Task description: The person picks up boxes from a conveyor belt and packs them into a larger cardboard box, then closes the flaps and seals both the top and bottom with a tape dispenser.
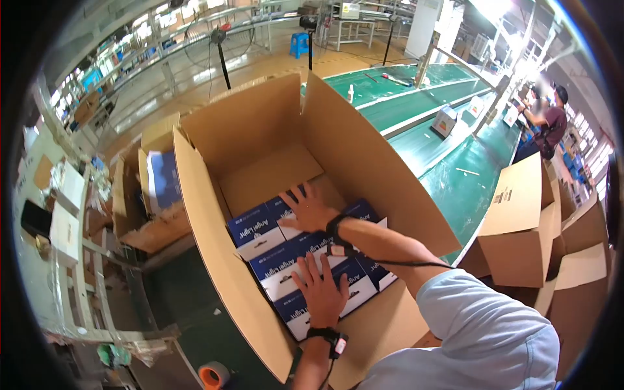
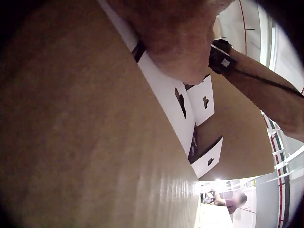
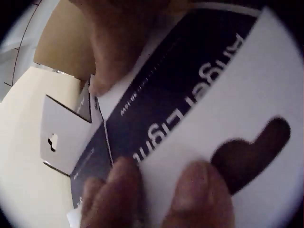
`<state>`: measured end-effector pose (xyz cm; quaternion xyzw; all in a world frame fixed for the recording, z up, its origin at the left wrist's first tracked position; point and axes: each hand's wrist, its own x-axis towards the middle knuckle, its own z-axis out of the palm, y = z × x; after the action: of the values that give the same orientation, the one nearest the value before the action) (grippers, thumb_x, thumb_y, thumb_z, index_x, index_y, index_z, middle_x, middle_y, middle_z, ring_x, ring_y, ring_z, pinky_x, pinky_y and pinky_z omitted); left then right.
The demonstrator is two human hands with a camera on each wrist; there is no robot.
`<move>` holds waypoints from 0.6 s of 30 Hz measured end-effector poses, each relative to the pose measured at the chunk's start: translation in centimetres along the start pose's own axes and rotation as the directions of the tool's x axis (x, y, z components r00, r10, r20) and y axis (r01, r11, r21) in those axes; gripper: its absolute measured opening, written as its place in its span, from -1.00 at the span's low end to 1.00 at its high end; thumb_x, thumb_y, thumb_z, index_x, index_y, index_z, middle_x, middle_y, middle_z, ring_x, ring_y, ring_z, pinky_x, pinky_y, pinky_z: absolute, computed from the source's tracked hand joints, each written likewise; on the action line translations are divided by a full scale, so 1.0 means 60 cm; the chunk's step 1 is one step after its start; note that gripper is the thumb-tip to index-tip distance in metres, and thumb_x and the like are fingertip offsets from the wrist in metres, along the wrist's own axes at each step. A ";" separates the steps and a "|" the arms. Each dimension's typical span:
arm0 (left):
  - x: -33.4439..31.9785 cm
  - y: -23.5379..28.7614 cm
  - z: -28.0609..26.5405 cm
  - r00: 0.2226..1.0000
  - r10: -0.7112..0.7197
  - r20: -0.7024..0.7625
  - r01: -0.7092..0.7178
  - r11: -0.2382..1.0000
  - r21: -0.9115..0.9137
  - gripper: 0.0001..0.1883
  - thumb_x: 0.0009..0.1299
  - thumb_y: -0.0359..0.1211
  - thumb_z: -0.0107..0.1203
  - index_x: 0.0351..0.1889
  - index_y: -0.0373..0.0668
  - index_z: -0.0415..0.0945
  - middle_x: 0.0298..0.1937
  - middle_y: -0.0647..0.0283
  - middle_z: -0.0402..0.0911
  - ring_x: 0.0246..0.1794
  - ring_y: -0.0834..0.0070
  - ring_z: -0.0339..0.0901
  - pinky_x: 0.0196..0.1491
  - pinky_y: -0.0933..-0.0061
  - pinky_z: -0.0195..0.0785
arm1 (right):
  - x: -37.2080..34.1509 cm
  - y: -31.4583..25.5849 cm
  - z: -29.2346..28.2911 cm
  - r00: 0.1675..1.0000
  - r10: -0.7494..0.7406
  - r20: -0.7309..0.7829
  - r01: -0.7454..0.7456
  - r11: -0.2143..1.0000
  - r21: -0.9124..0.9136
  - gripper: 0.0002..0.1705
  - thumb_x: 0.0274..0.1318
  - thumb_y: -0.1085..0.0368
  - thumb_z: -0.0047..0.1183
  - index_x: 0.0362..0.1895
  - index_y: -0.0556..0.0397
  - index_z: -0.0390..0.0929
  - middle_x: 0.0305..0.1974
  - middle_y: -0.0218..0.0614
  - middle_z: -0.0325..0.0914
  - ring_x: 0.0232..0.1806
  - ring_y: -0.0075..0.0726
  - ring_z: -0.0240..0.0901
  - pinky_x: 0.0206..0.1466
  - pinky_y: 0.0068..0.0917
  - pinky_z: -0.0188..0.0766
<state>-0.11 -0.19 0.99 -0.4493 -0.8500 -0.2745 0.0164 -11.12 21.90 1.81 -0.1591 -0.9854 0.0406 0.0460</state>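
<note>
Blue-and-white boxes (image 1: pixel 286 255), marked "Angel Light": packed in rows at the near end of a large open carton (image 1: pixel 370 156). Left hand (image 1: pixel 323 296): fingers spread, grasping nothing, resting on the nearer boxes. Right hand (image 1: pixel 309 211): fingers likewise extended, released, touching the farther boxes. Tape roll (image 1: pixel 222 372): beside carton, lower left. Green belt (image 1: pixel 422 153): beyond carton, right. Blue stool (image 1: pixel 299 45): background.

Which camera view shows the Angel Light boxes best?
The head view: it shows the Angel Light boxes grouped in the open carton, name readable. Left wrist: mainly their white flaps. Right wrist: only a cropped close-up.
</note>
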 end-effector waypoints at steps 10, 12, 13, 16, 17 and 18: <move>-0.004 0.001 0.010 1.000 0.025 -0.008 -0.024 0.991 0.130 -0.18 0.52 0.10 0.09 0.59 -0.24 0.33 0.70 -0.24 0.10 0.75 -0.28 -0.14 0.65 -0.48 -0.39 | -0.033 -0.036 -0.081 0.993 -0.080 -0.087 0.086 0.994 0.067 -0.04 0.39 -0.32 0.06 0.69 -0.15 0.15 0.69 0.08 0.00 0.74 0.41 -0.24 0.58 0.71 -0.22; -0.002 -0.003 0.012 1.000 0.029 0.001 -0.028 0.992 0.121 -0.17 0.54 0.11 0.07 0.62 -0.23 0.28 0.71 -0.24 0.09 0.76 -0.28 -0.16 0.66 -0.48 -0.40 | -0.055 -0.046 -0.112 0.969 -0.163 -0.183 0.187 0.975 0.120 -0.05 0.33 -0.18 0.20 0.65 -0.12 0.20 0.66 0.06 0.05 0.73 0.32 -0.18 0.60 0.61 -0.16; -0.005 -0.003 0.012 1.000 0.027 0.008 -0.028 0.993 0.113 -0.17 0.55 0.11 0.06 0.63 -0.23 0.26 0.71 -0.24 0.08 0.76 -0.29 -0.17 0.66 -0.48 -0.41 | -0.070 -0.052 -0.129 0.955 -0.201 -0.218 0.234 0.962 0.138 -0.05 0.28 -0.12 0.26 0.64 -0.10 0.22 0.65 0.05 0.08 0.73 0.28 -0.15 0.62 0.55 -0.13; -0.005 -0.002 0.008 0.999 0.012 0.043 -0.017 0.992 0.127 -0.15 0.56 0.11 0.03 0.67 -0.22 0.18 0.70 -0.25 0.09 0.76 -0.29 -0.19 0.67 -0.48 -0.44 | -0.139 -0.075 -0.200 0.916 -0.271 -0.295 0.339 0.918 0.207 -0.14 0.31 0.03 0.28 0.59 0.00 0.27 0.59 0.11 0.15 0.67 0.29 0.02 0.63 0.28 0.07; -0.003 -0.002 0.009 0.998 -0.001 0.057 -0.005 0.994 0.113 -0.11 0.51 0.08 0.09 0.66 -0.25 0.15 0.73 -0.26 0.01 0.77 -0.28 -0.21 0.67 -0.47 -0.46 | -0.168 -0.077 -0.210 0.891 -0.288 -0.351 0.390 0.882 0.266 -0.18 0.33 0.06 0.26 0.56 0.03 0.29 0.57 0.13 0.19 0.63 0.32 0.07 0.62 0.23 0.13; -0.008 -0.009 0.015 0.998 0.010 0.064 -0.018 0.991 0.131 -0.12 0.51 0.08 0.08 0.66 -0.23 0.15 0.73 -0.25 0.01 0.77 -0.28 -0.22 0.67 -0.47 -0.46 | -0.200 -0.079 -0.216 0.863 -0.299 -0.408 0.442 0.838 0.320 -0.23 0.35 0.09 0.24 0.54 0.06 0.31 0.54 0.16 0.22 0.60 0.35 0.13 0.60 0.18 0.18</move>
<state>-0.06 -0.38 -0.15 -0.4618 -0.8631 -0.2036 0.0212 0.12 14.43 14.18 0.0460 -0.9440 0.2045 0.2550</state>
